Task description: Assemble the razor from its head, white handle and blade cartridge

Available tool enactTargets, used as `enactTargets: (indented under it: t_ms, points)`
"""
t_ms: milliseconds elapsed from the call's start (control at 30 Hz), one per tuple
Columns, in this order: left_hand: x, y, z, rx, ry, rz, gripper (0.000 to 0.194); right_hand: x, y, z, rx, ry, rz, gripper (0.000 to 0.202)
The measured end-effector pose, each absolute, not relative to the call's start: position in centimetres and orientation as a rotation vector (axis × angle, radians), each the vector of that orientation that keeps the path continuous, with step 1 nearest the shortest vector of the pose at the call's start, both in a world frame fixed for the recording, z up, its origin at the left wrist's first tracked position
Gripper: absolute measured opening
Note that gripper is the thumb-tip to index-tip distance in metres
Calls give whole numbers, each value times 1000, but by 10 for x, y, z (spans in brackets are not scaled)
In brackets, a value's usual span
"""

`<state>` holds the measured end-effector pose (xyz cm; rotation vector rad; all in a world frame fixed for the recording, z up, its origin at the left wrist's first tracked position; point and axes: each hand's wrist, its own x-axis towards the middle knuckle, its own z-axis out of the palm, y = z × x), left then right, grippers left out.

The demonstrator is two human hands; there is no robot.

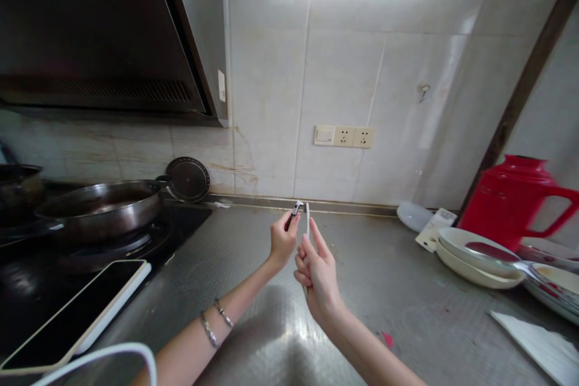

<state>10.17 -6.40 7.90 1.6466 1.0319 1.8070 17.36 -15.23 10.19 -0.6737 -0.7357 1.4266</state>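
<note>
Grey metal worktop (244,241) spans the middle of the head view. Left hand (283,241) is closed on a small dark-handled tool (293,218) with a metal head; right hand (319,277) pinches a thin white strip (308,220). Both items are upheld close together ahead of the hands; contact between them cannot be told.

Containers: left of the hands, a steel pan (108,211) sits over the hob (183,226), contents indistinct. Well right are a red flask (511,199), interior hidden, and stacked bowls (474,277), the uppermost showing a dark red area.

Edges: a back ledge (362,208) runs beyond the fingertips. Open worktop surface extends from the right hand towards the bowls.
</note>
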Motion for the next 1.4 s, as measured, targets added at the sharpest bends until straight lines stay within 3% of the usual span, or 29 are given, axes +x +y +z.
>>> enactTargets:
  t_ms: [1200, 1400]
  points:
    - [99, -60, 78, 1509, 823, 1667, 31, 194, -169, 102, -651, -759, 1566, 62]
    - [95, -57, 80, 1443, 747, 1514, 34, 208, -158, 112, -610, -921, 1248, 59]
